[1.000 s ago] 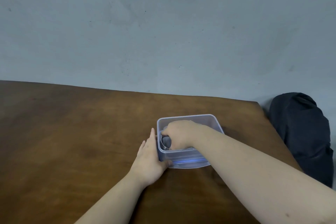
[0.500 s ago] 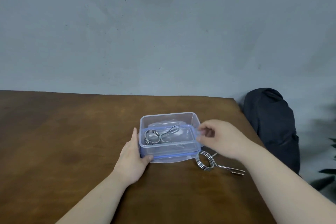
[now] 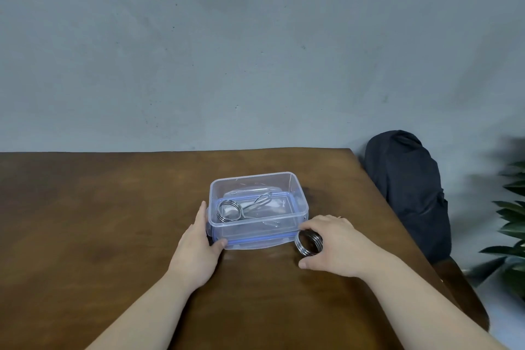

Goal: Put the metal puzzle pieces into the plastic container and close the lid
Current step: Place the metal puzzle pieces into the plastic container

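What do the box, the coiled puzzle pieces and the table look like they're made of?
The container looks like clear, slightly frosted plastic: its contents show through the walls. The puzzle piece inside it and the one under the right hand look like polished steel wire, bright with sharp highlights. The table looks like dark-stained wood, semi-gloss; it could be veneer.

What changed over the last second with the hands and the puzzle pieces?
The right hand left the clear plastic container, moved right and down to the table, and closed on the second coiled metal puzzle piece there. The first puzzle piece stayed inside; the left hand kept bracing the container's left side.
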A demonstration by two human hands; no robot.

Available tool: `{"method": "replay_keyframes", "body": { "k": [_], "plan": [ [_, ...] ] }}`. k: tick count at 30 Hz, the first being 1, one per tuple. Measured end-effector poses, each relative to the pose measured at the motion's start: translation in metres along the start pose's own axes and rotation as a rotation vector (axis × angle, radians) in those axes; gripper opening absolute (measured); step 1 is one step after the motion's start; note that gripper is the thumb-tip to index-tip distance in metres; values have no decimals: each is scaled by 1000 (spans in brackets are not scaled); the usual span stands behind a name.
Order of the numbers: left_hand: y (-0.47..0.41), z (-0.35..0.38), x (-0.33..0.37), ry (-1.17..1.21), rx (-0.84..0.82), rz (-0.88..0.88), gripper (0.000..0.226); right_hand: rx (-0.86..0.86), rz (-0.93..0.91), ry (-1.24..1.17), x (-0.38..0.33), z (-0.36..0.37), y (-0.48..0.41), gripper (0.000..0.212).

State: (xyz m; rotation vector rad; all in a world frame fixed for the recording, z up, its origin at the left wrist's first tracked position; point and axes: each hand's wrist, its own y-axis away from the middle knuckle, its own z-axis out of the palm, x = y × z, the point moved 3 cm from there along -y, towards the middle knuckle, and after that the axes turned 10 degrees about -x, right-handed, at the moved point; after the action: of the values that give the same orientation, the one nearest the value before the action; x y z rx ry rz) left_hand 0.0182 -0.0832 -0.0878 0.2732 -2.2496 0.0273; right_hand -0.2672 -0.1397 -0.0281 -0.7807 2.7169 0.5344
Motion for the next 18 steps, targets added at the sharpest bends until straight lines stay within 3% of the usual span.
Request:
{"method": "replay_keyframes", "body": {
  "k": [4, 7, 9, 12, 15, 18],
  "plan": [
    [1, -1, 5, -9, 29, 59, 86, -40, -11, 93, 0, 4, -4, 65],
    [1, -2, 6, 2, 25, 55, 85, -85, -37, -35, -3, -9, 8, 76],
    [0, -2, 7, 1, 16, 60, 84, -26, -64, -185, -16, -34, 21, 78],
    [1, -3, 10, -11, 22, 82, 84, 194, -181, -272, -50, -82, 22, 77],
    [1, -6, 12, -7, 31, 114, 80, 256, -203, -207, -92, -109, -5, 71],
    [3, -7, 14, -5, 25, 124, 79, 156, -161, -71, -119, -106, -45, 69]
  ]
}}
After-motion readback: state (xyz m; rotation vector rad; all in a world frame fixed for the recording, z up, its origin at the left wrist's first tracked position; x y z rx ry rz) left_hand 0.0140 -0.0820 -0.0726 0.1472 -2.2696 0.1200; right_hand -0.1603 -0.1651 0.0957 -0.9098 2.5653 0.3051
